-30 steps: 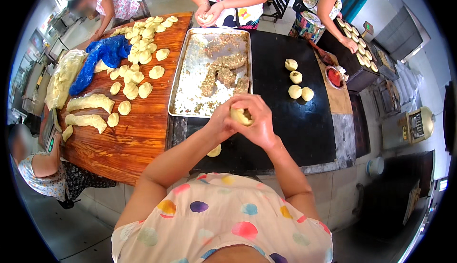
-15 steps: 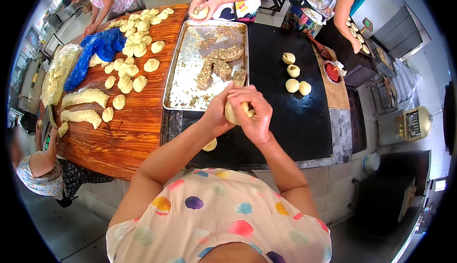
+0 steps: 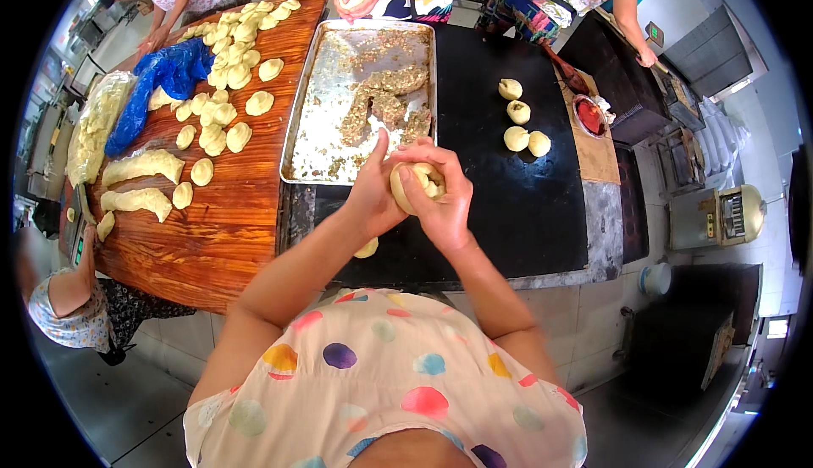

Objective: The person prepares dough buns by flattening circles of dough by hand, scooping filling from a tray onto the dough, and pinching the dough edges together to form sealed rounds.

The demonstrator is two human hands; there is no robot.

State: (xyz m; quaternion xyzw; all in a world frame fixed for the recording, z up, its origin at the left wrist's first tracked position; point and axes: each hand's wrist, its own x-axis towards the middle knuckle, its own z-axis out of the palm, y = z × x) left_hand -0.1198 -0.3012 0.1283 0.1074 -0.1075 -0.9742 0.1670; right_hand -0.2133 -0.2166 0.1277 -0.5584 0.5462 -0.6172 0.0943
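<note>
Above the black worktop, near the tray's close edge, a round ball of pale dough (image 3: 400,190) sits between my hands, its gathered top partly hidden by fingers. My left hand (image 3: 373,190) cups it from the left, with the thumb raised. Curled over its top and right side is my right hand (image 3: 446,199), thumb pressed at the folds. Just beyond is a metal tray (image 3: 290,142) holding chopped brownish filling (image 3: 398,81). A flat dough piece (image 3: 367,249) lies partly hidden beneath my left forearm.
Several filled buns (image 3: 518,112) stand on the black worktop (image 3: 508,222) at right, near a bowl of red stuff (image 3: 590,116). Left, a wooden table (image 3: 216,248) carries dough rounds (image 3: 215,115), dough rolls (image 3: 140,203) and blue plastic (image 3: 161,87). Several co-workers stand around.
My left fingers have loosened and the thumb now stands up; more of the dough's folded top shows. The whole view has shifted slightly. The co-worker at far right has moved a hand rightward.
</note>
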